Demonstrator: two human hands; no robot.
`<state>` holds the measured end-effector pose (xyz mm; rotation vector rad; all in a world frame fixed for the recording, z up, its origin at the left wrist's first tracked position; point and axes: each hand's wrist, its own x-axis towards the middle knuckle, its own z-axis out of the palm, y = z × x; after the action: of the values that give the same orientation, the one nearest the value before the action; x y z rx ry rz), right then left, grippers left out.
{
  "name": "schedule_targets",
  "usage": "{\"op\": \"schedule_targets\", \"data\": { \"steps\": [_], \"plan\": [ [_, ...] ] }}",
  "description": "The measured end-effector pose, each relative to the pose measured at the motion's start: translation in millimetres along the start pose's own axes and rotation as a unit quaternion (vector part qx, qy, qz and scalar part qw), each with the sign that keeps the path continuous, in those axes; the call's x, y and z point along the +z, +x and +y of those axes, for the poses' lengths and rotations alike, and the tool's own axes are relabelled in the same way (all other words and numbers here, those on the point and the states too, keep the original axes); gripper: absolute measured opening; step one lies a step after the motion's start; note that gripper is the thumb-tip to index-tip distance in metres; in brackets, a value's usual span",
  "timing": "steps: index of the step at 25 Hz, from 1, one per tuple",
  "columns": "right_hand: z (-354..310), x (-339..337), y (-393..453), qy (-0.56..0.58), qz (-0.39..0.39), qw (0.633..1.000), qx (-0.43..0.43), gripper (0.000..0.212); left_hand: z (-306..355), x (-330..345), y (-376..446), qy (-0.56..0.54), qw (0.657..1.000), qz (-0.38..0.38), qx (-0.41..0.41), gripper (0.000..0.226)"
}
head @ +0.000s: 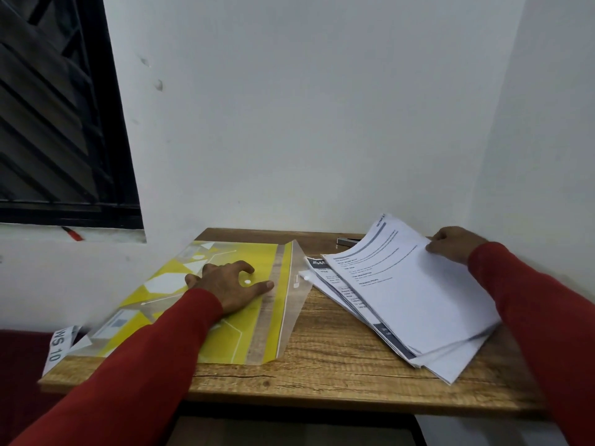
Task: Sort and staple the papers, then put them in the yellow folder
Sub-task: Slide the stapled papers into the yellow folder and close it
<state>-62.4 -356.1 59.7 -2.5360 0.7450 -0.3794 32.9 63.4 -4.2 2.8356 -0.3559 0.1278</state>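
While the left hand (227, 283) presses spread fingers flat on the yellow folder (206, 304) to steady it, the right hand (450, 244) pinches the papers (415, 294) – lifting their far edge off the table (322, 365).

Left hand (228, 283) presses yellow folder (180, 304); right hand (454, 244) pinches papers (415, 294).

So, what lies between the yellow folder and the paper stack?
In the head view, only bare wooden table lies between yellow folder and paper stack.
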Motion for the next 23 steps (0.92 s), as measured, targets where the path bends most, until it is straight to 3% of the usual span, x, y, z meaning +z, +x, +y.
{"op": "schedule_targets", "data": {
  "steps": [5, 7, 11, 14, 16, 20, 23],
  "plan": [
    [-16.3, -36.3, -13.9, 0.021, 0.032, 0.998, -0.048, 0.016, -0.8, -14.1, -10.1, -0.052, 0.998, 0.027, 0.015, 0.063],
    [-22.8, -53.4, -20.6, 0.071, 0.042, 0.994, -0.065, 0.013, -3.7, -26.8, -27.3, -0.032, 0.998, 0.039, 0.038, 0.076],
    [-39.4, -55.5, -33.6, 0.301, 0.005, 0.952, -0.059, 0.011, -9.2, -24.4, -79.5, 0.073, 0.993, -0.092, 0.022, 0.126],
    [-62.7, -32.1, -37.8, 0.382, -0.060, 0.920, -0.059, 0.010, -10.9, -11.0, -92.6, 0.073, 0.990, -0.117, 0.015, 0.136],
    [-77.8, -10.2, -37.4, 0.362, -0.096, 0.924, -0.079, 0.012, -12.1, -7.5, -89.6, 0.075, 0.990, -0.116, 0.010, 0.123],
    [-95.9, 30.4, -43.1, 0.219, -0.146, 0.959, -0.105, 0.007, -15.4, -4.1, -86.9, 0.073, 0.994, -0.083, 0.018, 0.077],
    [-97.7, 34.7, -51.2, 0.173, -0.168, 0.965, -0.104, 0.017, -17.4, -2.6, -89.9, 0.051, 0.997, -0.061, 0.018, 0.078]
  ]
}}
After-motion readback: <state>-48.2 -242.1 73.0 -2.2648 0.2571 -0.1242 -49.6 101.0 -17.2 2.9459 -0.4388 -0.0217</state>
